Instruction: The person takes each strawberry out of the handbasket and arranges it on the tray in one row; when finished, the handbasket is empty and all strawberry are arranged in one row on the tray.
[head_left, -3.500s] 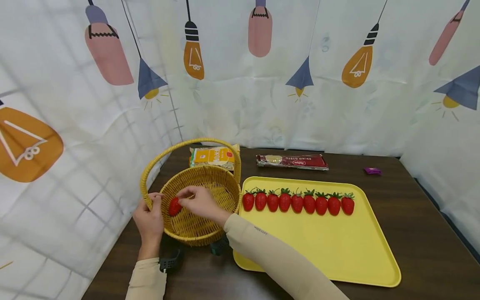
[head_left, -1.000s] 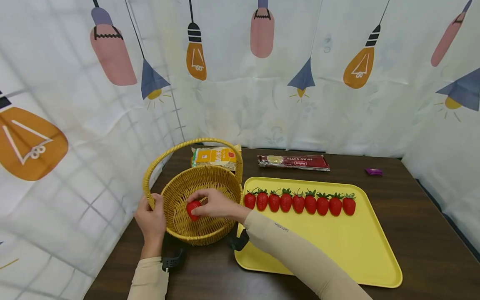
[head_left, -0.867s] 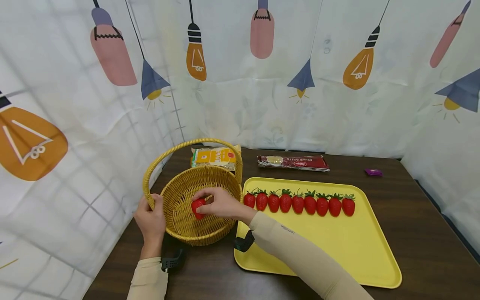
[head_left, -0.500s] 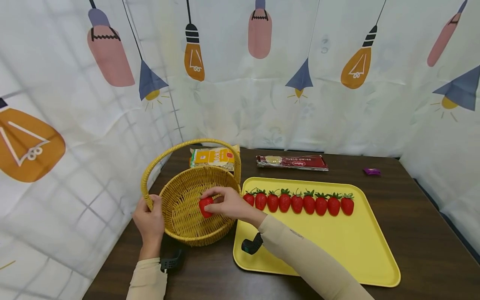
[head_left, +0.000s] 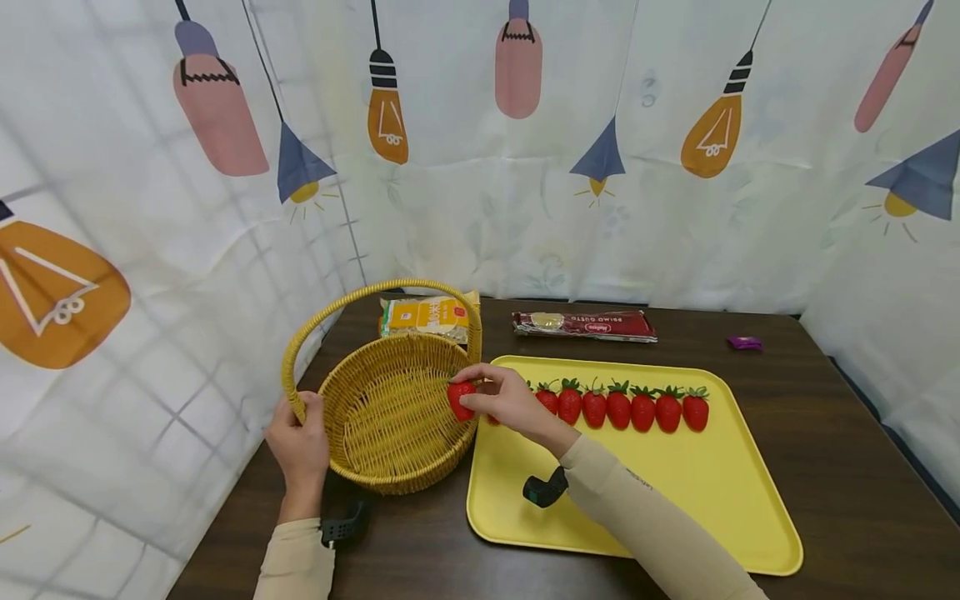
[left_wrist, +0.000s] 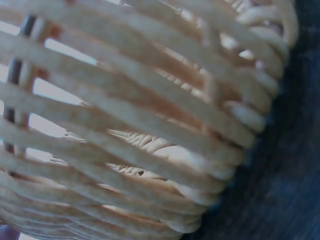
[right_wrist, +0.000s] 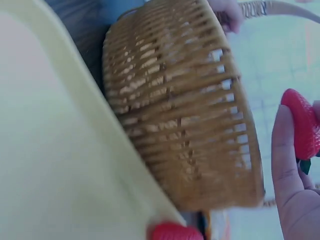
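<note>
My right hand [head_left: 517,404] pinches a red strawberry [head_left: 461,400] over the right rim of a yellow wicker basket [head_left: 397,483]. In the right wrist view the strawberry [right_wrist: 302,125] is held beyond the basket's rim, its green leaves downward. My left hand [head_left: 300,442] grips the left end of the basket's arched handle [head_left: 375,287]. Woven strands of the basket [left_wrist: 125,110] fill the left wrist view. On the yellow tray [head_left: 637,500] at right lies a row of strawberries [head_left: 618,408]; my right hand hides its left end.
Behind the basket lies a yellow-orange food packet [head_left: 427,315]. A long dark red packet [head_left: 585,326] is behind the tray, and a small purple wrapped item [head_left: 745,342] sits at the back right. A patterned curtain [head_left: 450,217] bounds the dark table [head_left: 847,467].
My right hand has picked the strawberry up from inside the basket and carried it right to the rim beside the tray. The left hand stays on the handle.
</note>
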